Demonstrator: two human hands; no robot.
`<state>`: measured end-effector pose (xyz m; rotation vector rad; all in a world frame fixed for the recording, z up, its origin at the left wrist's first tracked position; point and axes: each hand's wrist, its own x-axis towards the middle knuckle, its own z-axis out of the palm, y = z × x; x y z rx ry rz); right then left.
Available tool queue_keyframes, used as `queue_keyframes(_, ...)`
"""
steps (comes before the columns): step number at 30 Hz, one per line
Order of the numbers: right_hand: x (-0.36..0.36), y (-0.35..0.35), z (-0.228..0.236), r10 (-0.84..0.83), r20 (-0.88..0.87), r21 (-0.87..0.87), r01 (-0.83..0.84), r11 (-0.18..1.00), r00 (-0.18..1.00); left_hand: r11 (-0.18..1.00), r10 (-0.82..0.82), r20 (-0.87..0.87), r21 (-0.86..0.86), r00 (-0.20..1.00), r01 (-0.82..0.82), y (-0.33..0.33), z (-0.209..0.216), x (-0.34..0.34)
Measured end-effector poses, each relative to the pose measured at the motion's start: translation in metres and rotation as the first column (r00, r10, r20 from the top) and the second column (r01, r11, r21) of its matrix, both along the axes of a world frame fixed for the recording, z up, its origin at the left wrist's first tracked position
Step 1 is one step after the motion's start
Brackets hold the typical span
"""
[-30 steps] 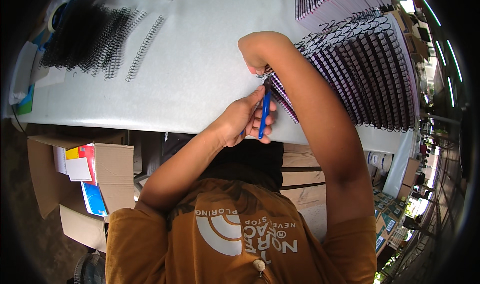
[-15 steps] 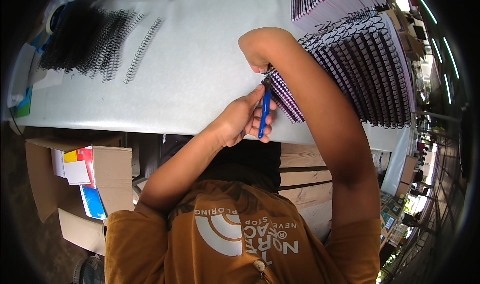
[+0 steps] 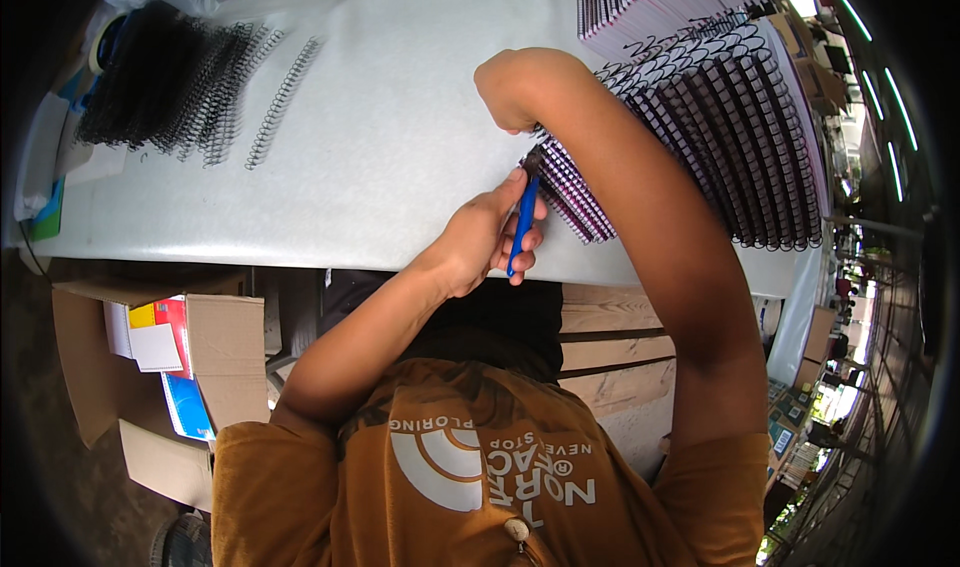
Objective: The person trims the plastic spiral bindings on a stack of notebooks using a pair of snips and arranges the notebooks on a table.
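Observation:
My left hand is wrapped round blue-handled pliers, their dark jaws pointing away from me. The jaw tips are at the near left corner of a row of spiral-bound notebooks with dark coils and purple-and-white edges. Whether the jaws touch a coil I cannot make out. My right arm reaches across the notebooks, with the wrist sharply bent. My right hand is just beyond the pliers, at the far end of the nearest coils. Its fingers are hidden beneath it.
Loose black spiral coils lie heaped at the far left, with a single coil beside them. More notebooks stand at the far right. Below the table, an open cardboard box holds colourful notebooks.
The pliers have shifted very slightly, their handle end swinging a little left. My right hand has risen a little away from the pliers' jaws.

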<state>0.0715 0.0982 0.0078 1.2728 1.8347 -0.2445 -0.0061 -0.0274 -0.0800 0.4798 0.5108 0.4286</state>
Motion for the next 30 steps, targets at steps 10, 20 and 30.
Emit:
queue_keyframes(10,-0.011,-0.005,0.023,-0.016,0.052,-0.103,0.021,0.994,0.999,1.000,0.014,-0.086,0.018,0.996,-0.013,-0.007,0.020,0.010)
queue_keyframes(20,-0.003,-0.007,0.022,0.092,0.111,-0.068,-0.085,0.994,0.990,0.999,0.024,-0.007,0.040,1.000,-0.024,-0.010,0.015,0.011)
queue_keyframes(30,-0.007,0.002,0.022,0.087,0.078,-0.082,-0.081,0.993,0.993,1.000,0.015,0.075,0.011,0.997,-0.016,-0.002,0.011,0.006)
